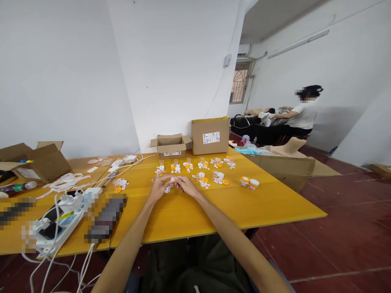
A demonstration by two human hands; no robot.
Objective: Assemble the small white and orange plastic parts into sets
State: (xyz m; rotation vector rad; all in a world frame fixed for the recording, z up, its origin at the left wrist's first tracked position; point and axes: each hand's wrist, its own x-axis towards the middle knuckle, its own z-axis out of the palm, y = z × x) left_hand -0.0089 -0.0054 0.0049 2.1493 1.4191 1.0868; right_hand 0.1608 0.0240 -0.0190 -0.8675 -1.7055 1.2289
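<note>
My left hand [159, 187] and my right hand [185, 185] rest close together on the yellow table [189, 211]. Their fingertips pinch small white plastic parts [171, 181] between them. A white round piece [167, 189] lies under my left fingers. Rows of small white and orange parts [203, 165] are laid out just beyond my hands. Two small round orange-and-white assemblies [249, 182] stand to the right of them.
Two cardboard boxes [210, 135] stand at the table's far edge, an open one [171, 145] on the left. Power strips, white cables and chargers [58, 211] crowd the left side. Another open box [36, 160] sits far left. A person [302, 116] works at a distant bench.
</note>
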